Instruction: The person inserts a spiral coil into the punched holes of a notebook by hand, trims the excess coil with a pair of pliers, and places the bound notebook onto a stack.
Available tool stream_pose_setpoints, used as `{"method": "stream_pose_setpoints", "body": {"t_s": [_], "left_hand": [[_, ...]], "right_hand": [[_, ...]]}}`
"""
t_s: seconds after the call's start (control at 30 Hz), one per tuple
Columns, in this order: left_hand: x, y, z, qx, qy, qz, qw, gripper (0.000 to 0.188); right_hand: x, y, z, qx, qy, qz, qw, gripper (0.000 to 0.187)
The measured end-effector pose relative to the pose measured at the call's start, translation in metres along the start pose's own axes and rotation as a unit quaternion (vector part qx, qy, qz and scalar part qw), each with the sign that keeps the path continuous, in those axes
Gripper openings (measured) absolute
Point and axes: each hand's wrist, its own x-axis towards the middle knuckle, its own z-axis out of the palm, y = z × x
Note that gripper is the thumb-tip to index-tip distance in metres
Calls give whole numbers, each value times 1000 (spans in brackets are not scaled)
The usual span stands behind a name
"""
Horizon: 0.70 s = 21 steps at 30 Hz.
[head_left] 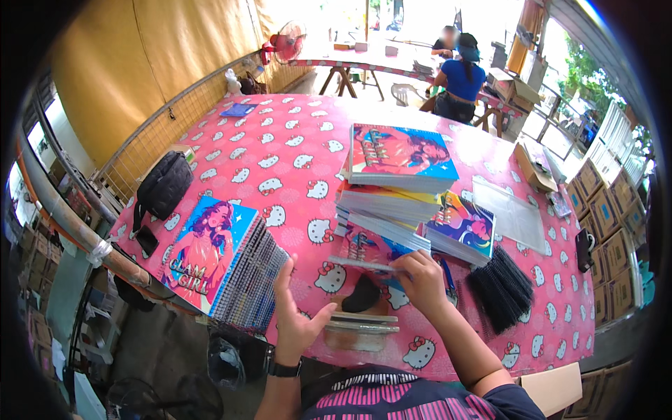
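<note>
My right hand (422,278) is closed on the near edge of a notebook (374,246) with a pink and blue illustrated cover. That notebook is tilted in front of the piled notebooks. My left hand (299,318) is held up with thumb and fingers apart, holding nothing, beside a tall stack of spiral-bound notebooks (210,248). Between my hands stands a low block-like tool (360,329) with a curved black piece (362,294) on it. To the right of my right hand lies a bundle of black plastic binding coils (500,288).
More notebooks (402,154) are piled in the middle of the pink patterned table (280,164). A black bag (166,185) and a phone (147,240) lie left. Clear plastic sheets (511,213) lie right. Cardboard boxes (605,224) stand beyond; two people sit at a far table.
</note>
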Motion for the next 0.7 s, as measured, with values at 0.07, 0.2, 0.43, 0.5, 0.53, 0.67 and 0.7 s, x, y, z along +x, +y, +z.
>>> {"method": "stream_pose_setpoints", "body": {"t_s": [0.07, 0.2, 0.43, 0.5, 0.53, 0.67, 0.7], "left_hand": [[-5, -15, 9, 3, -45, -9, 999, 50], [-5, -18, 6, -50, -127, -40, 990, 24], [-22, -18, -2, -240, -147, -185, 942, 27], [-27, -20, -2, -247, -152, -192, 938, 27], [-30, -24, 1, -252, -144, -186, 939, 27], [-37, -30, 1, -276, -135, -167, 937, 26], [-38, -29, 1, -269, -135, -169, 938, 25]], "right_hand": [[-3, -31, -24, 67, -6, -36, 997, 18], [-20, -33, -55, 80, 72, 3, 994, 29], [-107, 9, -30, 293, -131, 270, 908, 27], [-122, 15, -26, 204, -158, 253, 932, 23], [-121, 15, -25, 195, -134, 226, 945, 21], [-121, 19, -21, 208, -79, 163, 961, 16], [-123, 21, -20, 225, -76, 160, 958, 16]]}}
